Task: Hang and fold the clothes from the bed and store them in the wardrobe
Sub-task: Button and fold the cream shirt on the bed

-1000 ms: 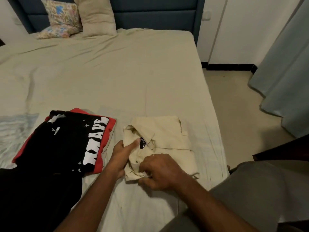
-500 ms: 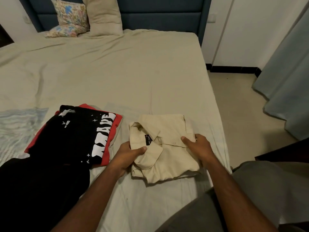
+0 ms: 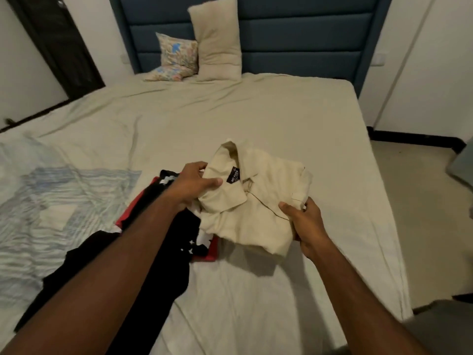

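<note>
A folded cream collared shirt (image 3: pixel 258 198) with a black neck label is lifted off the bed (image 3: pixel 256 116). My left hand (image 3: pixel 193 184) grips its left side near the collar, thumb on top. My right hand (image 3: pixel 304 221) grips its right edge, fingers underneath. The shirt hangs partly over a stack of folded clothes: a black printed T-shirt (image 3: pixel 189 242) on a red garment (image 3: pixel 128 213). My left forearm hides most of that stack.
A black garment (image 3: pixel 64 278) lies by the stack at the near left. A pale blue patterned cloth (image 3: pixel 51 201) covers the bed's left. Two pillows (image 3: pixel 217 39) lean on the blue headboard. A dark door (image 3: pixel 56 44) stands far left, white panels at right.
Both hands have lifted the folded cream shirt off the bed and carried it left, over the edge of the black and red stack. The camera has tilted up.
</note>
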A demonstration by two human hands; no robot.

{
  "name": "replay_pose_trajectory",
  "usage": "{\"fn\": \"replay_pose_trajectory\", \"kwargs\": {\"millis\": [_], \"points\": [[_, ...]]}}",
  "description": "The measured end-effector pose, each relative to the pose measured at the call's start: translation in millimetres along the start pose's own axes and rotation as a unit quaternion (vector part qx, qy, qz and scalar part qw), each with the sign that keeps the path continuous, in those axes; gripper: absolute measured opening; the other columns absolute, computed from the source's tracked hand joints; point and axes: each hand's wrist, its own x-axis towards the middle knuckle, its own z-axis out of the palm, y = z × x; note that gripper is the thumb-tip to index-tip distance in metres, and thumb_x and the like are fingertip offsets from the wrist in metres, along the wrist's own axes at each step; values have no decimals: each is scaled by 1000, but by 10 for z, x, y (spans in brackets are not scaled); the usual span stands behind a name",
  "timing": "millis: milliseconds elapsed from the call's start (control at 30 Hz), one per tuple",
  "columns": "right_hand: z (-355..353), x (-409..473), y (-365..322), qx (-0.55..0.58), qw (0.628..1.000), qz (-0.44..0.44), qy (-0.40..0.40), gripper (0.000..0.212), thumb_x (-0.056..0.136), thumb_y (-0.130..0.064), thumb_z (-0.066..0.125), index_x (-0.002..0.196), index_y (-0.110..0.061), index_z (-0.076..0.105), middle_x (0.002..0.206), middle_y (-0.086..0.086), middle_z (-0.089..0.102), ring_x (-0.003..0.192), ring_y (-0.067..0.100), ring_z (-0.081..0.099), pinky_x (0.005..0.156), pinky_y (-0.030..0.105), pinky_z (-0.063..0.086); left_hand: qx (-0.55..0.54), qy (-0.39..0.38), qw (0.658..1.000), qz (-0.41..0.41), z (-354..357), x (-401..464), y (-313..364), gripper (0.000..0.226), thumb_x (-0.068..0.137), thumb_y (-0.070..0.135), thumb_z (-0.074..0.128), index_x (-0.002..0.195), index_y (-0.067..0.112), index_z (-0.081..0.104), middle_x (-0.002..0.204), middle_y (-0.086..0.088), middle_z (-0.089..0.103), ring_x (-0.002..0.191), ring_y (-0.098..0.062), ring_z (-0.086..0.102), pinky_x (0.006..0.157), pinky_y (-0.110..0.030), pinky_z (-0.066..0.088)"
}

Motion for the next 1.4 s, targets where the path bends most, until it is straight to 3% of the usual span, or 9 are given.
{"fn": "replay_pose_trajectory", "kwargs": {"millis": [133,267,400,500,667,833,1167,1300,1400], "points": [[790,37,28,-24,999,-1,-41,44,84,-23,82,122,-24,61,114,-1,74,99,22,73,75,55,62,33,33,999,-9,-769,94,0,29,85,-1,76,113,2,70,100,-14,74,78,-14,72,64,-20,56],[1413,-19,124,-78,992,26,-92,47,82,-27,83,118,-23,54,116,0,67,98,24,70,67,55,63,90,67,992,-59,-1432,87,-211,32,83,4,80,114,1,71,107,-17,74,93,-25,72,83,-34,56],[1620,-65,327,-207,974,24,-86,82,67,-41,87,128,-26,34,122,4,58,102,28,66,71,48,64,212,135,966,-60,-1584,0,-555,58,80,34,85,129,13,60,123,-15,66,104,-25,64,92,-37,51],[1548,-44,363,-382,916,-103,-65,103,66,-54,85,145,-35,23,147,2,32,130,30,45,98,44,49,304,118,945,22,-1450,-85,-723,92,64,77,77,141,37,48,145,5,53,133,-19,50,110,-51,38],[1575,119,277,-561,782,-218,-161,87,81,-76,58,154,-43,24,170,-8,-2,155,23,7,115,58,25,409,-21,910,60,-1251,-6,-1007,113,48,103,55,147,52,34,154,18,39,144,-7,32,116,-63,23],[1592,271,381,-610,747,-159,-211,84,87,-84,41,157,-44,18,171,-4,9,156,22,11,117,60,20,468,-72,879,56,-1207,60,-1260,119,50,106,42,152,52,17,162,9,25,150,-13,17,115,-65,22],[1575,333,559,-607,750,-144,-218,81,88,-84,36,156,-44,20,170,-5,9,156,18,8,120,58,19,467,-44,881,61,-1079,112,-1244,117,46,106,39,148,47,34,161,8,23,150,-13,14,115,-65,14],[1322,377,414,-589,760,-210,-178,63,98,-69,32,152,-36,37,166,-1,27,150,23,28,118,52,26,442,68,882,151,-738,140,-967,83,56,96,47,116,41,64,153,3,33,148,-17,19,114,-63,13],[940,416,312,-581,766,-257,-98,49,103,-52,38,141,-23,53,153,2,47,137,26,46,109,46,37,415,71,867,265,-236,253,-845,65,66,82,54,101,29,70,135,2,55,135,-22,43,108,-59,27]]}}
